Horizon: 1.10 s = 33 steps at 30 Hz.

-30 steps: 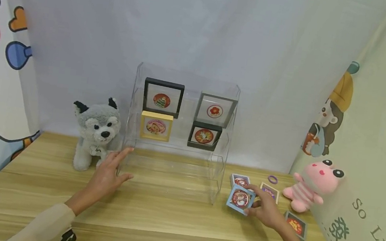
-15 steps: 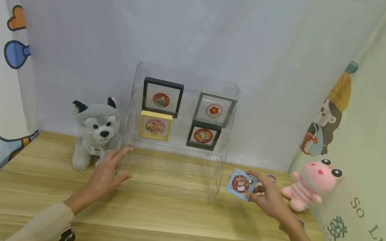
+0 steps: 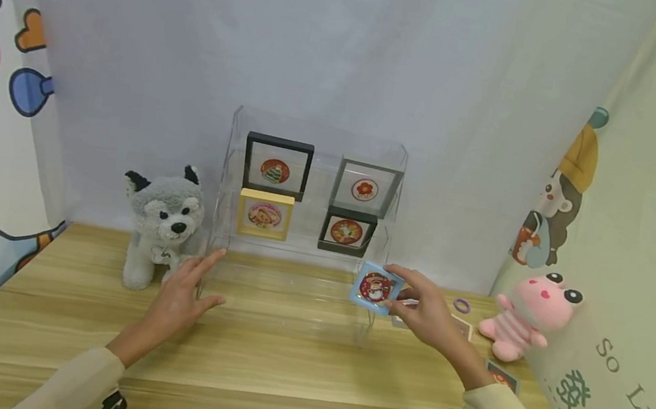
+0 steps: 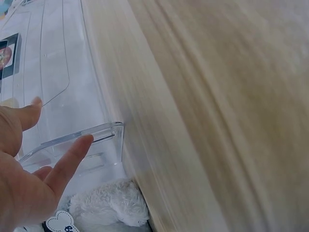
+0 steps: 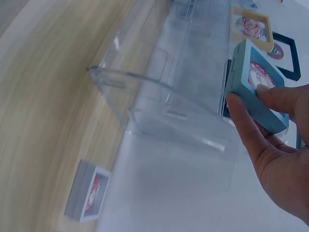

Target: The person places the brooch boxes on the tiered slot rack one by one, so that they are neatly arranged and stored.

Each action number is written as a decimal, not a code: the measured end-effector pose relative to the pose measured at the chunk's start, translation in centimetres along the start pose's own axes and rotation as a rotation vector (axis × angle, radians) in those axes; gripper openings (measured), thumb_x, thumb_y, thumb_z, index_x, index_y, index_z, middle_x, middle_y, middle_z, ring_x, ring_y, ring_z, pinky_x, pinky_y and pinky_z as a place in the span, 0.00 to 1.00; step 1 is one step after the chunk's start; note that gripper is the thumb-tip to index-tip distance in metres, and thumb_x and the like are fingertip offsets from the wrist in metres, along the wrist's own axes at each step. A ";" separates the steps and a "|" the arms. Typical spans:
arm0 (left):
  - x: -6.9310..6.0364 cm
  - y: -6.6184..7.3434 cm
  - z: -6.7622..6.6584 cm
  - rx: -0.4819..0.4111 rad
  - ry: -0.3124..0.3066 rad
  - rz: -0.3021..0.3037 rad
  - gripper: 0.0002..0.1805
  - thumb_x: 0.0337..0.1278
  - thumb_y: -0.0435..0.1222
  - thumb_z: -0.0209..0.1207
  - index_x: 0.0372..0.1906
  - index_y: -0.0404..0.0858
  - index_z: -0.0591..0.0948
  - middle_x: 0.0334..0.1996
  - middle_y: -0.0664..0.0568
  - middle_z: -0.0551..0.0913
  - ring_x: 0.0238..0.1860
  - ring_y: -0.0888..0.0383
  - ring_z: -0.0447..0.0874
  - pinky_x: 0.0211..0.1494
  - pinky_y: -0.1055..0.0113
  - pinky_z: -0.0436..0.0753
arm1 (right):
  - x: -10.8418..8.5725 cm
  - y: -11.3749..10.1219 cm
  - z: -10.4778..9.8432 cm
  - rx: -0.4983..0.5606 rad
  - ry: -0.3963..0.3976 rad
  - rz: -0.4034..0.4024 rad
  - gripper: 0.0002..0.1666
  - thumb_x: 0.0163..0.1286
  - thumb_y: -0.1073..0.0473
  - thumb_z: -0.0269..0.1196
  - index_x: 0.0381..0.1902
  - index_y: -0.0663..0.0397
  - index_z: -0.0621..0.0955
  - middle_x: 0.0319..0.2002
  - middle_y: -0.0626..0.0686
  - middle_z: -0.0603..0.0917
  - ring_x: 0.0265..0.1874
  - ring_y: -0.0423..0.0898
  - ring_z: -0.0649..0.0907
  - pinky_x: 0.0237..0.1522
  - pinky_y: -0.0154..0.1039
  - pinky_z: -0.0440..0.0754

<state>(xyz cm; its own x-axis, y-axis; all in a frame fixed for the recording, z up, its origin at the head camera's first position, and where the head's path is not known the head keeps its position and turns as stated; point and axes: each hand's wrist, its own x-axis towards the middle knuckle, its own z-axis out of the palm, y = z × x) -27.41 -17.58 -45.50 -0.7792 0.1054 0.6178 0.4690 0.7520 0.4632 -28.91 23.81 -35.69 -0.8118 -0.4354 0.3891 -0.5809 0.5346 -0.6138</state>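
My right hand pinches a light-blue square display frame with a round red snowman picture. It is held raised in front of the lower right side of a clear acrylic tiered stand. My left hand is at the stand's left side with thumb and forefinger extended, holding nothing; contact with the acrylic is unclear. The stand's upper tiers carry a black frame with a tree picture, a grey frame with a red flower, a yellow frame and a smaller black frame.
A husky plush sits left of the stand, close to my left hand. On the right are a pink frog plush, a purple ring, a grey frame and a whitish frame partly behind my hand.
My right hand has lifted the light-blue frame from beside the other loose frames and carried it left and up to the stand. My left hand stays in place.
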 end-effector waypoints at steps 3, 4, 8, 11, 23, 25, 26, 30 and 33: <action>-0.1 -0.2 -0.1 -0.003 -0.004 -0.003 0.49 0.39 0.32 0.78 0.72 0.40 0.68 0.51 0.32 0.79 0.40 0.41 0.81 0.39 0.47 0.80 | 1.2 -0.8 0.8 0.017 -0.004 -0.030 0.32 0.63 0.73 0.67 0.66 0.62 0.74 0.56 0.67 0.78 0.39 0.59 0.88 0.39 0.36 0.87; -0.1 -0.2 -0.1 -0.002 -0.006 -0.004 0.50 0.39 0.32 0.78 0.72 0.40 0.68 0.51 0.32 0.79 0.40 0.41 0.81 0.39 0.46 0.81 | 1.6 -1.0 1.1 0.023 -0.007 -0.039 0.32 0.64 0.73 0.67 0.66 0.63 0.74 0.56 0.67 0.77 0.39 0.59 0.88 0.39 0.37 0.87; -0.1 -0.2 -0.2 0.000 -0.024 -0.027 0.49 0.39 0.33 0.78 0.72 0.42 0.68 0.52 0.33 0.79 0.37 0.45 0.79 0.37 0.48 0.79 | 3.0 -2.0 2.3 0.026 -0.018 -0.076 0.32 0.65 0.72 0.66 0.67 0.61 0.74 0.56 0.67 0.77 0.40 0.58 0.88 0.39 0.36 0.87; 0.0 -0.1 -0.3 0.000 -0.038 -0.042 0.49 0.40 0.33 0.78 0.72 0.42 0.68 0.53 0.34 0.80 0.35 0.49 0.77 0.36 0.51 0.77 | 4.0 -2.6 3.2 0.016 -0.015 -0.111 0.32 0.65 0.71 0.66 0.67 0.59 0.74 0.54 0.66 0.78 0.40 0.58 0.87 0.39 0.36 0.87; 0.2 -0.2 -0.3 0.003 -0.046 -0.043 0.48 0.41 0.34 0.77 0.72 0.42 0.68 0.52 0.34 0.80 0.35 0.50 0.75 0.38 0.52 0.77 | 7.6 -3.9 7.7 -0.086 -0.019 -0.231 0.30 0.65 0.71 0.67 0.65 0.56 0.77 0.48 0.61 0.79 0.39 0.54 0.86 0.42 0.34 0.86; 0.2 -0.2 -0.2 0.002 -0.043 -0.040 0.48 0.41 0.34 0.77 0.72 0.42 0.68 0.52 0.35 0.80 0.34 0.51 0.75 0.37 0.53 0.76 | 8.0 -4.0 8.4 -0.093 -0.028 -0.243 0.30 0.65 0.71 0.66 0.65 0.56 0.77 0.48 0.60 0.78 0.40 0.54 0.86 0.43 0.34 0.85; 0.2 -0.2 -0.2 0.001 -0.041 -0.038 0.48 0.41 0.34 0.78 0.72 0.42 0.68 0.51 0.35 0.80 0.33 0.52 0.74 0.36 0.55 0.75 | 8.2 -3.9 8.8 -0.097 -0.034 -0.248 0.30 0.65 0.71 0.66 0.65 0.55 0.77 0.48 0.60 0.78 0.40 0.53 0.86 0.43 0.33 0.85; 0.2 -0.2 -0.2 0.006 -0.032 -0.034 0.48 0.40 0.35 0.78 0.71 0.42 0.68 0.50 0.36 0.81 0.33 0.52 0.74 0.36 0.55 0.74 | 8.8 -4.0 10.1 -0.118 -0.041 -0.267 0.30 0.66 0.71 0.66 0.66 0.54 0.76 0.50 0.60 0.78 0.42 0.53 0.85 0.44 0.33 0.85; 0.2 -0.2 -0.3 0.010 -0.032 -0.040 0.48 0.40 0.35 0.78 0.71 0.42 0.68 0.51 0.36 0.81 0.35 0.50 0.76 0.37 0.52 0.76 | 9.3 -4.0 11.1 -0.129 -0.039 -0.286 0.30 0.66 0.70 0.66 0.66 0.54 0.76 0.50 0.59 0.78 0.43 0.53 0.84 0.43 0.33 0.85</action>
<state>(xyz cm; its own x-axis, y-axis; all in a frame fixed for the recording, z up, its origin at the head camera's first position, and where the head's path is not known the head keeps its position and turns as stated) -27.57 -17.87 -45.25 -0.8104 0.0953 0.5781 0.4327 0.7626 0.4809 -33.47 9.55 -37.25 -0.6127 -0.6074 0.5056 -0.7903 0.4724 -0.3902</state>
